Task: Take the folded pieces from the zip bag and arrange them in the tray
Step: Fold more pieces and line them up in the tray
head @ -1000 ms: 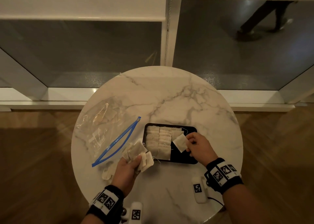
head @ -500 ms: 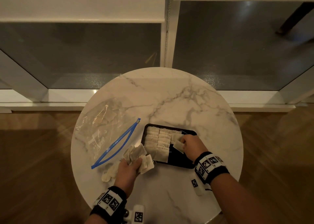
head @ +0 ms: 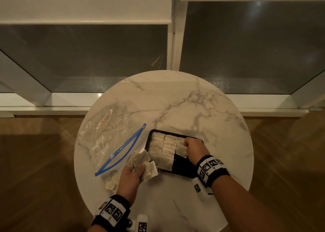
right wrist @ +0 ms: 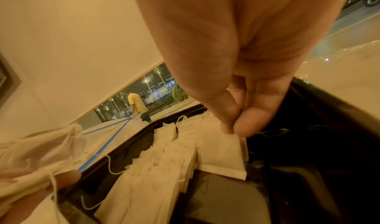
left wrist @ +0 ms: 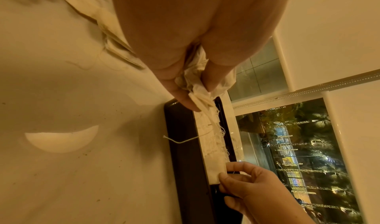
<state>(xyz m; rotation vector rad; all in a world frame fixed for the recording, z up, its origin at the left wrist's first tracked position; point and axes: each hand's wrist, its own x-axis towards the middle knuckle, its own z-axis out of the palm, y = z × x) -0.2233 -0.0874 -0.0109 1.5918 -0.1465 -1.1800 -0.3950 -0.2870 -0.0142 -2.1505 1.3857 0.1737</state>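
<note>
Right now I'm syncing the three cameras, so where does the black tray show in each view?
Head: the black tray lies right of centre on the table, under the right hand.
Left wrist: the tray runs as a dark strip from the centre down to the bottom edge.
Right wrist: the tray fills the lower right.
Shared landmark: the rows of folded pieces inside it.

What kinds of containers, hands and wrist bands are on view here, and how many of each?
Zip bag, clear with blue zip: 1
Black tray, part filled with folded pieces: 1
Hands, left hand and right hand: 2
Marker wrist bands: 2
Total: 6
</note>
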